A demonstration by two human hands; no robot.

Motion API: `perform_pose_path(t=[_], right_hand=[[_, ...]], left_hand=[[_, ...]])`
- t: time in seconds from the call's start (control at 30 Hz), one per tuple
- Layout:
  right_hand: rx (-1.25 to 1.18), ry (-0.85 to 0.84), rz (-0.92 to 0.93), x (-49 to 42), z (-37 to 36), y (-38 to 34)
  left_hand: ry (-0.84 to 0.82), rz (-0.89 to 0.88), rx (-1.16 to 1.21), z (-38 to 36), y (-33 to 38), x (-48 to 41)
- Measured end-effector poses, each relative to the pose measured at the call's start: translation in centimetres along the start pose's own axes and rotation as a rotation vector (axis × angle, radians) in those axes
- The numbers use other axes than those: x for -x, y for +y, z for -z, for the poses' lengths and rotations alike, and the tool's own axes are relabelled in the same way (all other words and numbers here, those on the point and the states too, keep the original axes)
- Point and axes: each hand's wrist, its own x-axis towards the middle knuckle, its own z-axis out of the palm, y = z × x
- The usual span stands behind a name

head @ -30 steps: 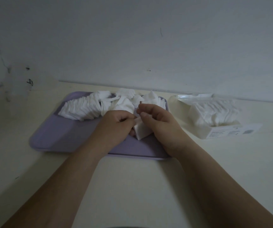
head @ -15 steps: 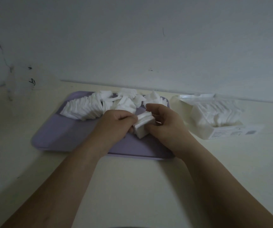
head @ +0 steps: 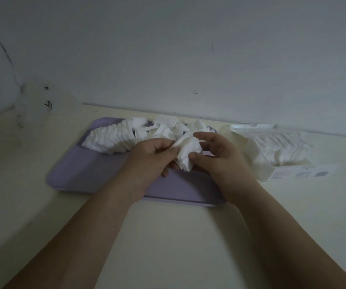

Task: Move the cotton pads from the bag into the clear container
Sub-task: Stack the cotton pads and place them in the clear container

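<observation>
Your left hand (head: 151, 157) and right hand (head: 222, 163) both grasp small stack of cotton pads (head: 188, 153), fingers curled round it, over purple tray (head: 78, 170). Fanned row of pads (head: 109, 138) and loose pile (head: 168, 126) lie on tray's far half. Opened bag (head: 280, 155), more pads inside, sits just right of tray. Clear container (head: 36, 105) stands far left, well apart from your hands.

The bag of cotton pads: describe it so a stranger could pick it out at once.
Start at the purple tray on the pale table. Just right of it lies the bag, clear plastic with a printed label on its near side. Unlike the loose pads on the tray, its own are wrapped.
</observation>
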Motion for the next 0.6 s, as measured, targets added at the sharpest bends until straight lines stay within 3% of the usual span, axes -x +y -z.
perform_pose_path(t=[0.33, 0.47, 0.6], right_hand=[[0.16, -0.118, 0.146, 0.6, -0.6, -0.9], [0.298, -0.113, 0.328, 0.8, -0.7, -1.1], [0.369, -0.091, 0.385, 1.1, -0.9, -1.7]], left_hand=[[-0.043, -0.013, -0.048, 0.3, -0.4, 0.0], [-0.017, 0.001, -0.047, 0.0, -0.3, 0.1], [0.005, 0.05, 0.027, -0.1, -0.1, 0.1]])
